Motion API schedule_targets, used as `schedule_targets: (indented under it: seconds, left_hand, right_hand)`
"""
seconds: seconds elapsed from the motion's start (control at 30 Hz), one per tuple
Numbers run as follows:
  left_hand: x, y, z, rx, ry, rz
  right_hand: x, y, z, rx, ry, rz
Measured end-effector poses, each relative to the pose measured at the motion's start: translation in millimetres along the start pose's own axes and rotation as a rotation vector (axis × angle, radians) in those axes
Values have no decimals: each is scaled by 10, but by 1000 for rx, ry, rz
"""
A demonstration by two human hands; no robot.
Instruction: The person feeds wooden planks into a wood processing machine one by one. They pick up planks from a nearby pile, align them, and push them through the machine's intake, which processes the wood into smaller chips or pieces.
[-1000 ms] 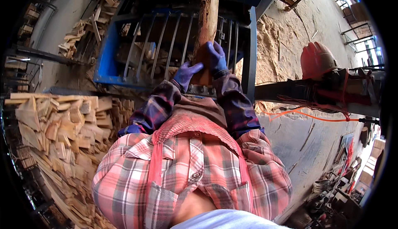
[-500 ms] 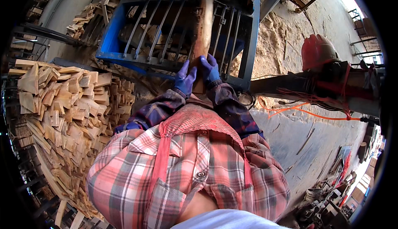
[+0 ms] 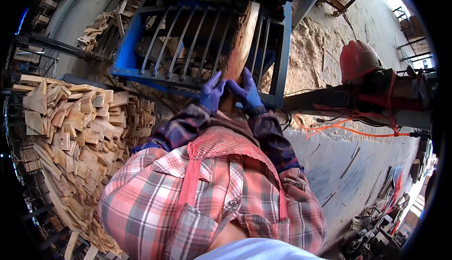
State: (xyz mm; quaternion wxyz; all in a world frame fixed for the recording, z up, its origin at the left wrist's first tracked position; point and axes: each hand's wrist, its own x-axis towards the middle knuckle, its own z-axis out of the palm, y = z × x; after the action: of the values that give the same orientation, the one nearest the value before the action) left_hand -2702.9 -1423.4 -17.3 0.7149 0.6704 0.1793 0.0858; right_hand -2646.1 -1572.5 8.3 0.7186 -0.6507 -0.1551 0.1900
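Note:
Both my hands wear purple gloves and grip the near end of a long rough wooden slab (image 3: 242, 41). My left hand (image 3: 212, 93) is on its left side, my right hand (image 3: 247, 93) on its right side. The slab runs away from me into a blue metal machine (image 3: 285, 48) with a row of slanted steel bars (image 3: 193, 39). Its near end is hidden behind my hands and my plaid shirt.
A big heap of cut wood pieces (image 3: 70, 133) lies at my left. Sawdust (image 3: 315, 48) is piled right of the machine. A red motor (image 3: 358, 60) sits on a beam (image 3: 329, 102) with orange cable (image 3: 348, 128) at the right. Concrete floor lies below it.
My view has tilted down and left, so the wood heap shows more. My hands have slid back along the slab toward my body, still holding it.

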Motion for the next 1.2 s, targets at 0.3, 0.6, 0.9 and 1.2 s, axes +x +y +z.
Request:
schedule_targets:
  seconds: [0.3,0.6,0.9,1.2]
  left_hand:
    - [573,213,269,-137,47,-19]
    - [1483,-290,288,928,274,562]
    - [3012,1513,-244,1286,-31,683]
    - [4594,1975,-1069,1764,278,1028]
  right_hand:
    - [60,-209,-64,-1016,-30,-340]
    - [866,293,-216,-1167,16,-422]
    - [1919,58,-648,-1302,6,-338]
    - [2822,45,-399,-938,274,-210]
